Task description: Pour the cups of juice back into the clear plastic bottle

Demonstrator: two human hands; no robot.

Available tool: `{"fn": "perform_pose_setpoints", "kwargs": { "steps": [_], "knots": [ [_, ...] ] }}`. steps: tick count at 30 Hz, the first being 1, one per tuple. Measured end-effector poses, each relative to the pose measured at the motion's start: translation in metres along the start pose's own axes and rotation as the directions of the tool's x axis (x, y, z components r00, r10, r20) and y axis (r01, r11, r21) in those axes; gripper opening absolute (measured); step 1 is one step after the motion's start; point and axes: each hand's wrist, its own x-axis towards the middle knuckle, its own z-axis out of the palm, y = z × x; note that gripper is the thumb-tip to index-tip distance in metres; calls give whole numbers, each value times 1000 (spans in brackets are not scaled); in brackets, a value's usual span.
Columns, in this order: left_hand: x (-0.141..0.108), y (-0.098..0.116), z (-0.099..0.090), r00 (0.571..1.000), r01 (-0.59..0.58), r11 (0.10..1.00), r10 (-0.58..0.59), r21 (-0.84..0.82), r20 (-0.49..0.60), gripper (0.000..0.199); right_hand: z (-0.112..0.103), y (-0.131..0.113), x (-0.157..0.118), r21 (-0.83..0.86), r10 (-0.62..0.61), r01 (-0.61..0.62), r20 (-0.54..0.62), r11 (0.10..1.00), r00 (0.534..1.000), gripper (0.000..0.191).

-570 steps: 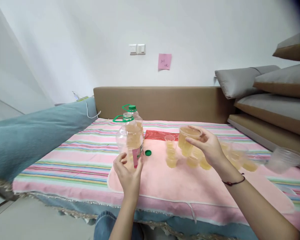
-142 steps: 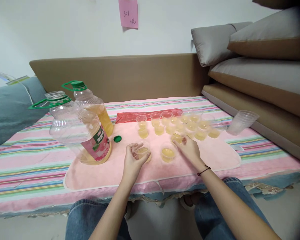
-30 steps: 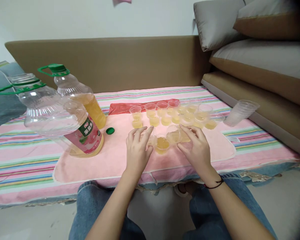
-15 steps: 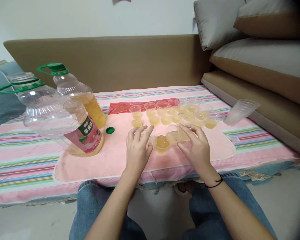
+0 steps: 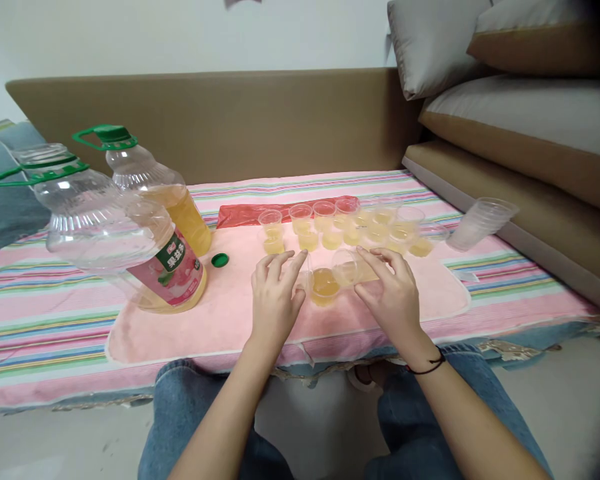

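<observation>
A clear plastic cup of yellow drink (image 5: 325,287) stands on the pink cloth between my hands. My left hand (image 5: 276,293) has its thumb and fingers around a clear cup (image 5: 304,275) tilted beside it. On the other side, my right hand (image 5: 391,290) holds a second tilted clear cup (image 5: 346,268) between thumb and fingers. Whether these two tilted cups contain any drink is hard to tell. Behind them, several cups with yellow drink (image 5: 331,239) stand close together in rows.
Two large bottles of yellow drink, one uncapped (image 5: 180,270) and one capped (image 5: 183,213), stand at the left. Nearby lies a green cap (image 5: 220,260). Red plastic (image 5: 240,216) lies behind the cups. A stack of clear cups (image 5: 483,225) leans at the right beside cushions (image 5: 520,127).
</observation>
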Motion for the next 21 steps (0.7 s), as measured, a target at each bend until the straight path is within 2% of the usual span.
{"fn": "perform_pose_setpoints", "kwargs": {
  "steps": [6,11,16,21],
  "knots": [
    [0,-2,2,997,71,996,-71,-52,10,63,2,1,-2,21,76,-77,32,997,997,55],
    [0,-8,6,978,206,955,-204,-212,34,64,5,5,-2,71,185,-190,76,979,980,56],
    [3,-12,9,922,383,817,-367,-431,123,60,11,14,-2,207,319,-343,143,916,937,61],
    [3,-17,12,853,505,650,-477,-567,212,57,20,21,-1,352,475,-533,242,770,846,71]
  ]
}}
